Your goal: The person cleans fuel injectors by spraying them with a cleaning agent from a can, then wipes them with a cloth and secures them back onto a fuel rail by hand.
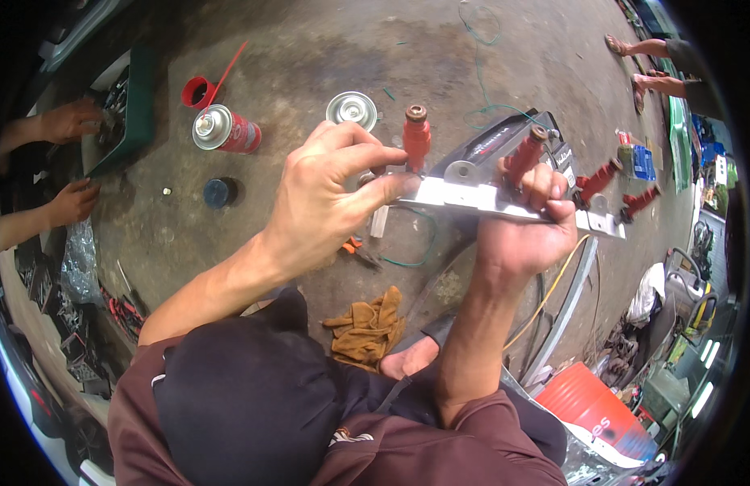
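Note:
A silver metal fuel rail (456, 194) with several red fuel injectors standing along it is held up over the floor. My right hand (524, 231) is closed round its middle from below, fingers curled behind the second injector (522, 158). At its left end, my left hand (330, 182) pinches the rail with thumb and forefinger, right beside the base of the nearest injector (417, 136). What lies between those fingertips is partly hidden. The far injectors (599, 180) stick out beyond my right hand, untouched.
On the concrete stand a spray can (233, 132), a red cap (198, 92), another can (352, 109) and a dark blue cap (219, 193). Brown gloves (365, 328) and orange-handled pliers (360, 251) lie nearer. Another person's hands (71, 121) work at a green box (136, 113). A red drum (593, 409) stands right.

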The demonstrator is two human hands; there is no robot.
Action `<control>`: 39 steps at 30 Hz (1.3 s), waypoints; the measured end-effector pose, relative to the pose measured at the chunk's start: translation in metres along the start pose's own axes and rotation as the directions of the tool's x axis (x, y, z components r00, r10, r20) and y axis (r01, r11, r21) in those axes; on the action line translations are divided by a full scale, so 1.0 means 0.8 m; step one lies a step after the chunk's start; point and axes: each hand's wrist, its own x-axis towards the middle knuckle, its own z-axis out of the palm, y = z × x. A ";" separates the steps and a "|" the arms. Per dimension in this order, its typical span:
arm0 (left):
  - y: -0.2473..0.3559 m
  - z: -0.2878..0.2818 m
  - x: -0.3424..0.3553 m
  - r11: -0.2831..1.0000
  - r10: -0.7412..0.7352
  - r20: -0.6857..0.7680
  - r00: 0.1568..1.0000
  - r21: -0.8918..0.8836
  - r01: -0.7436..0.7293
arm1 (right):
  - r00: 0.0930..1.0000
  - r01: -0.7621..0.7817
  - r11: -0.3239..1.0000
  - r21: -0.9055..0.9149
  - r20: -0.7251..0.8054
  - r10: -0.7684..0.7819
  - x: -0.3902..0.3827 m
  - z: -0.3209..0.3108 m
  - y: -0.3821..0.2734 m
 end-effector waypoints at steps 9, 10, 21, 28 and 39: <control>0.024 -0.064 0.039 0.997 0.071 0.576 0.814 -0.045 -0.055 | 0.955 -0.287 0.945 -0.159 -0.122 0.270 0.014 -0.009 -0.018; 0.024 -0.068 0.037 0.982 0.129 0.595 0.793 0.037 -0.188 | 0.943 -0.332 0.926 -0.179 -0.090 0.321 0.011 0.000 -0.015; 0.008 -0.040 -0.008 0.944 0.174 0.764 0.621 0.050 -0.326 | 0.926 -0.349 0.854 -0.386 -0.002 0.377 -0.014 0.030 0.000; 0.008 -0.024 -0.036 0.957 0.157 0.700 0.697 0.066 -0.282 | 0.956 -0.078 0.803 -0.590 0.185 0.229 -0.033 0.034 0.000; 0.003 -0.017 -0.042 0.991 -0.094 0.780 0.619 0.131 -0.015 | 0.982 -0.045 0.702 -0.711 0.097 0.162 -0.049 0.060 0.016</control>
